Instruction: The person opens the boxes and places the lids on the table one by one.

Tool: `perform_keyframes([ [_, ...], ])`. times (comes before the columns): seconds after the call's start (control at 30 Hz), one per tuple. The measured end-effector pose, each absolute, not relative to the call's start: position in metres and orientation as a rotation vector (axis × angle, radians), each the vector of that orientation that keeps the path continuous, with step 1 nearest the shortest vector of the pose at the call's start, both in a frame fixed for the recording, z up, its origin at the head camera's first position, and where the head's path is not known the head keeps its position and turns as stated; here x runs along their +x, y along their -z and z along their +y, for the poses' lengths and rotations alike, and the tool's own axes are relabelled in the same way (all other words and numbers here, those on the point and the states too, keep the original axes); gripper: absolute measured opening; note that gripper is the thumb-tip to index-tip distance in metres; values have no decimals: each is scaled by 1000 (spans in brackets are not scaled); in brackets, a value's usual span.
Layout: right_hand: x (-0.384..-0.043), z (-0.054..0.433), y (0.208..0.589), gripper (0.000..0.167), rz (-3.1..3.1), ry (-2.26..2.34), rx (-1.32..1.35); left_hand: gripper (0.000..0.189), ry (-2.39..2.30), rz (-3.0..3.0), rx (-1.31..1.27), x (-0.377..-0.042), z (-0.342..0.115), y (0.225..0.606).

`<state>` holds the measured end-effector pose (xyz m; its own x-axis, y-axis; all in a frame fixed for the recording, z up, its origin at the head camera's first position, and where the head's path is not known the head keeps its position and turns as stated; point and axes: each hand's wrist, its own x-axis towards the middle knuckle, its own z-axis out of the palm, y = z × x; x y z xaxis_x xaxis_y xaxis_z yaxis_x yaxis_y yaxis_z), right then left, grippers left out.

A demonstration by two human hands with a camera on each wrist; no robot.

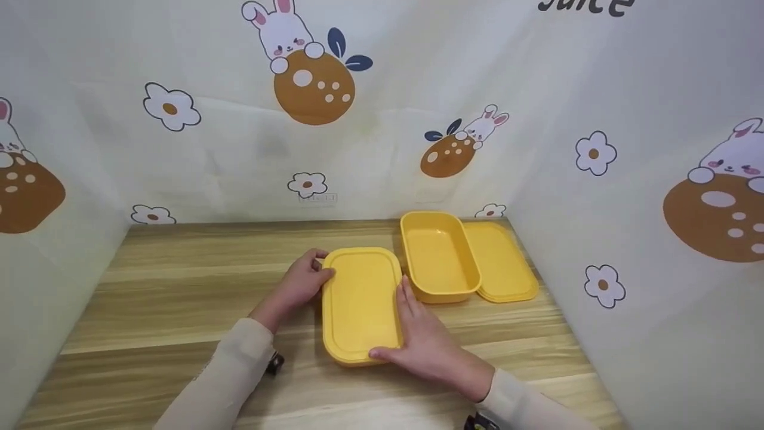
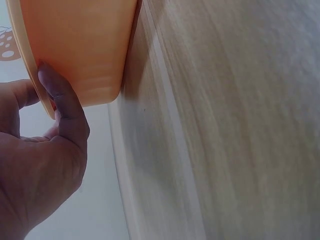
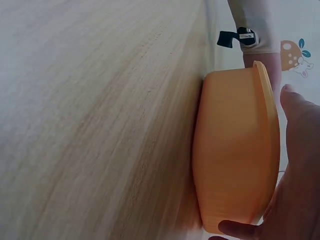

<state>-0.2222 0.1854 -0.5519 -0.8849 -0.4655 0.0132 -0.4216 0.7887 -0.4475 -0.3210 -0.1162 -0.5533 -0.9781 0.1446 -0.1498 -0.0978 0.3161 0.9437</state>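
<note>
A yellow plastic food container [image 1: 363, 304] with its lid on stands on the wooden table, long side running front to back. My left hand [image 1: 303, 279] pinches the rim at its far left corner, thumb on the lid; the left wrist view shows a curled finger [image 2: 64, 97] under the lip. On the other side, my right hand [image 1: 427, 340] grips the right edge, its fingers along the side wall and its thumb over the near right corner of the lid. The right wrist view shows the container's wall [image 3: 232, 145] with a fingertip against it.
Behind and to the right stands a second yellow container [image 1: 441, 257], uncovered. Beside it, a loose yellow lid [image 1: 504, 263] lies partly behind that container. Pale curtains [image 1: 227, 149] printed with rabbits and flowers enclose the table [image 1: 197, 280] at the back and sides.
</note>
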Motion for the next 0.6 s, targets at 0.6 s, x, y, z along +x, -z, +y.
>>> perform_keyframes([
  [0.6,-219,180,551,150,2938,461,-685,45,-1723,2401,72,-319,-115,554],
])
